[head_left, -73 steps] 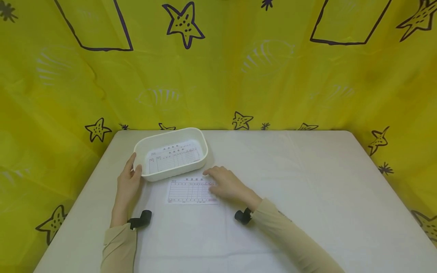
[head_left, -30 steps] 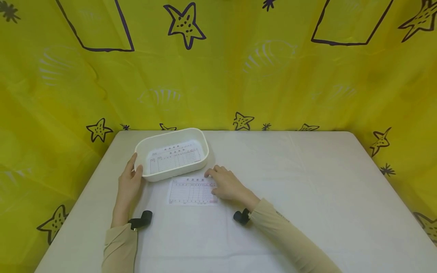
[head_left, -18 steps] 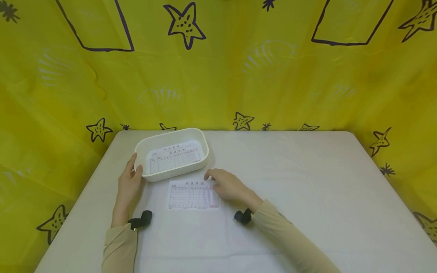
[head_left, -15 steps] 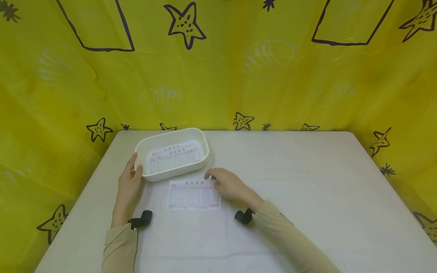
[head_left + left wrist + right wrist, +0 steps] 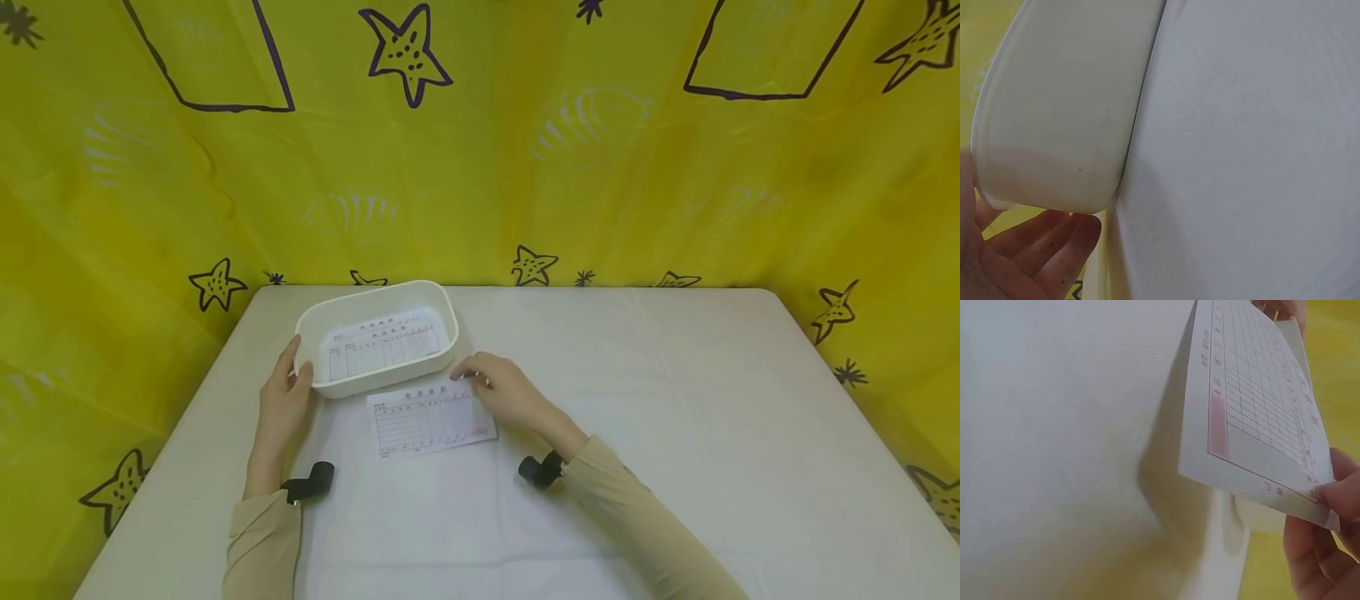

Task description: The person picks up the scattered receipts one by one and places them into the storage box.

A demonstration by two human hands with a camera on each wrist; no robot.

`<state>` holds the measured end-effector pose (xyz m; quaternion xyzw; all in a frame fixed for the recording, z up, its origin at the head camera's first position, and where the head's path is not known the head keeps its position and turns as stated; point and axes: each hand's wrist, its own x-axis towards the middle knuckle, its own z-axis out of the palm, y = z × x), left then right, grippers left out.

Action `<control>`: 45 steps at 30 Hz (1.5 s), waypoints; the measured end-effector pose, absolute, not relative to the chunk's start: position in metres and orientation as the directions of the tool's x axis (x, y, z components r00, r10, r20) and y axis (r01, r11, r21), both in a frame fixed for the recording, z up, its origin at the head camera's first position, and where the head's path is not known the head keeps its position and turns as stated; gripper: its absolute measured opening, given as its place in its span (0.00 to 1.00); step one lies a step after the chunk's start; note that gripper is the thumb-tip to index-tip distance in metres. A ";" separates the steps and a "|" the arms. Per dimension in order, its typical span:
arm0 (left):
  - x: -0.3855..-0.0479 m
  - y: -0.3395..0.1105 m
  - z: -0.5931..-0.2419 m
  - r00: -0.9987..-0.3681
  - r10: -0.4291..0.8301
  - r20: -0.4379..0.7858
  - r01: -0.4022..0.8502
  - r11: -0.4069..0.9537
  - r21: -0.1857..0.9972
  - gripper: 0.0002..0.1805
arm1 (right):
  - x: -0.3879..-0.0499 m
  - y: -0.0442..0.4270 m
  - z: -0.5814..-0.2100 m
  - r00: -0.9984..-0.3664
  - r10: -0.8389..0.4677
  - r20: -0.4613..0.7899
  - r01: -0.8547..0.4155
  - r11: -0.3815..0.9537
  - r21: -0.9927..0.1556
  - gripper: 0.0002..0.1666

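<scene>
A white plastic tray (image 5: pixel 382 382) stands at the back left of the table, tilted in line with its left end. My left hand (image 5: pixel 283 400) holds that end, fingers (image 5: pixel 1041 244) bent about the corner in the left wrist view. Two printed receipt slips (image 5: pixel 375 354) lie inside the tray, one partly over the other. In front of the tray, my right hand (image 5: pixel 510 392) pinches another receipt slip (image 5: pixel 431 421) by its upper right corner. The right wrist view shows the thumb on the printed face of the slip (image 5: pixel 1260 406), fingers behind, and a shadow beneath its raised edge.
White cloth covers the table (image 5: pixel 637 467). A yellow curtain (image 5: pixel 480 167) with drawn starfish hangs right behind the table's back edge. Each wrist carries a black camera mount, the left mount (image 5: pixel 311 483) and the right mount (image 5: pixel 540 471), just above the cloth.
The slip, flat on the cloth before, now has its right side raised in my right hand. That hand has moved slightly up and right. My left hand and the tray keep their places.
</scene>
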<state>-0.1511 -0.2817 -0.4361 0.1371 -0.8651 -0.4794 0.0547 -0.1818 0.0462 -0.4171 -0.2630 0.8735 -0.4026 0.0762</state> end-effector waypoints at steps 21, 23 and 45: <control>-0.150 -0.281 -0.435 -0.956 -0.292 -0.039 -0.187 0.499 0.846 0.31 | -0.204 0.043 -0.395 -0.853 -0.452 0.261 -0.466 0.437 -0.769 0.16; -0.150 -0.281 -0.435 -0.956 -0.292 -0.037 -0.185 0.497 0.848 0.31 | -0.207 0.042 -0.393 -0.859 -0.441 0.260 -0.457 0.431 -0.778 0.17; -0.150 -0.282 -0.436 -0.955 -0.293 -0.038 -0.190 0.510 0.839 0.31 | -0.257 -0.004 -0.371 -0.947 -0.298 0.120 -0.229 0.366 -0.902 0.17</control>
